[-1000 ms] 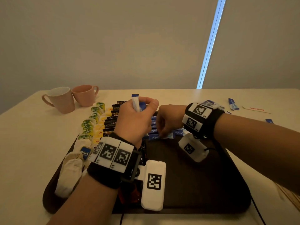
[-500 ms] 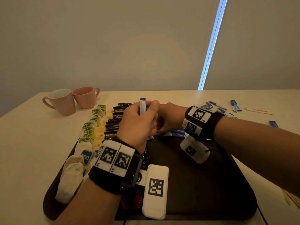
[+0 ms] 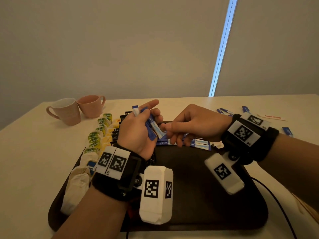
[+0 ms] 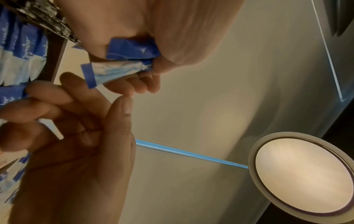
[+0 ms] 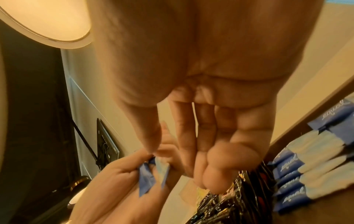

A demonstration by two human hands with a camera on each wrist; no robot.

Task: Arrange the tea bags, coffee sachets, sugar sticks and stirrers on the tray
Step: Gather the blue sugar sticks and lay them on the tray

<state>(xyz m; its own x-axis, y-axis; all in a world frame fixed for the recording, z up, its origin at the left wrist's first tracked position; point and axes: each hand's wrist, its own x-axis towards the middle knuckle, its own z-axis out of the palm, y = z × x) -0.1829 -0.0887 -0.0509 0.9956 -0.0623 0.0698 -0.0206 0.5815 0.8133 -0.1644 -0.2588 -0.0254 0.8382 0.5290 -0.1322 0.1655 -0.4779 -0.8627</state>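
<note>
Above the tray (image 3: 207,213), left hand (image 3: 138,133) grips "equal" sugar sticks (image 3: 152,125).

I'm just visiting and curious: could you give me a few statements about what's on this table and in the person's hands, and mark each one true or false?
1. The left hand grips blue sugar sticks. True.
2. Two pink mugs stand on the tray. False: they stand on the table, beyond the tray's far left corner.
3. Blue sugar sticks already lie in a row on the tray. True.
4. The right hand holds a mug. False: its fingertips are at the sticks in the left hand.
5. Loose blue sticks lie off the tray. True.
</note>
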